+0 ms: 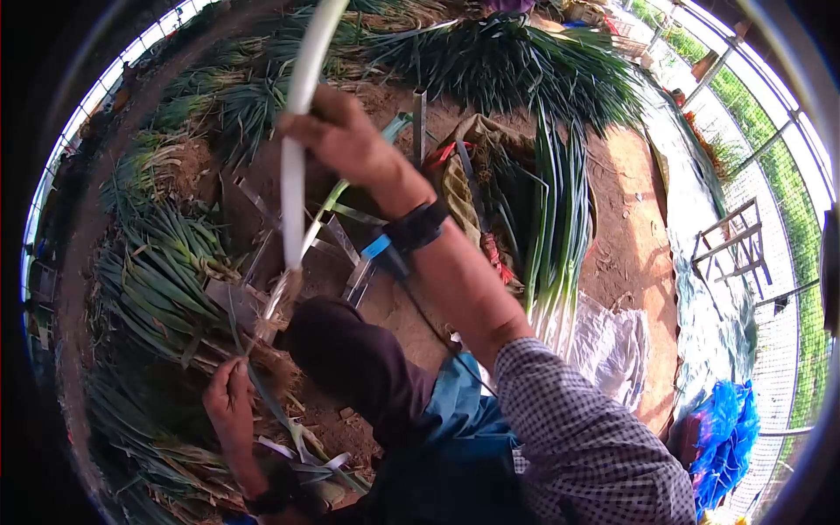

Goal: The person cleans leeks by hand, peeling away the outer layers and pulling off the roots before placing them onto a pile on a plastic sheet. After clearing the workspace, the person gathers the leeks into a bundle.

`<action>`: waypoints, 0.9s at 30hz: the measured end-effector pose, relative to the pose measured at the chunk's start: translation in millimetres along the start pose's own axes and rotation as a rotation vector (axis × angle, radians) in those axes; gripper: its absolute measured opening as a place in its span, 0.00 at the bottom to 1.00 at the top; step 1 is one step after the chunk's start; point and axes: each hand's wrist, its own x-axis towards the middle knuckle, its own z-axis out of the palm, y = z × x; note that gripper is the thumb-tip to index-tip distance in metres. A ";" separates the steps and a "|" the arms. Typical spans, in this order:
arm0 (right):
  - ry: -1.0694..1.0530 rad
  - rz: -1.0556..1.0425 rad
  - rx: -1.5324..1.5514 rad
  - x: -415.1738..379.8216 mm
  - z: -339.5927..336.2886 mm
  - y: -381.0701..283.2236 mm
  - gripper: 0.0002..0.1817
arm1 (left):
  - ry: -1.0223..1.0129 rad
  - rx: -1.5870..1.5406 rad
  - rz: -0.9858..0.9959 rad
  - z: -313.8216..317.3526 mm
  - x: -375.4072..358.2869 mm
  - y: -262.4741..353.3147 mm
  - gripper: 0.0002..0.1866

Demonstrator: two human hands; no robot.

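Observation:
My right hand [337, 136], raised at upper centre, has its fingers wrapped round the white stalk of a leek [299, 192]. The stalk runs from the top edge down to stringy roots [278, 306] near my knee. Lower left, my left hand [229, 398] pinches a thin strip of leaf or root just below those roots; exactly what is between its fingertips is too small to tell. A metal frame [350, 241] stands behind the stalk.
Piles of green leeks [166, 280] lie at left and across the back [525, 70]. Cleaned leeks [556, 227] lean right of centre beside a brown sack [459, 188]. A white sack [612, 341], blue netting [726, 437] and a small rack [735, 245] are at right.

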 end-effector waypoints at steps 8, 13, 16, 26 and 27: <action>0.265 0.422 -0.365 -190.0 -302.3 45.6 0.11 | 0.146 0.001 -0.159 -52.9 -29.6 -91.0 0.13; 0.412 0.849 -0.482 -388.4 -314.9 130.1 0.08 | 0.109 0.003 -0.249 -53.1 -39.2 -100.2 0.14; 0.536 1.123 -0.324 -469.2 -297.7 183.5 0.10 | 0.067 0.029 -0.263 -41.7 -35.5 -89.2 0.13; 0.090 1.363 -0.805 -469.0 -308.9 219.6 0.17 | 0.045 0.012 -0.258 -61.7 -57.5 -64.9 0.13; 0.136 1.270 -0.718 -464.4 -302.4 212.3 0.15 | 0.048 0.010 -0.247 -64.7 -61.5 -66.6 0.13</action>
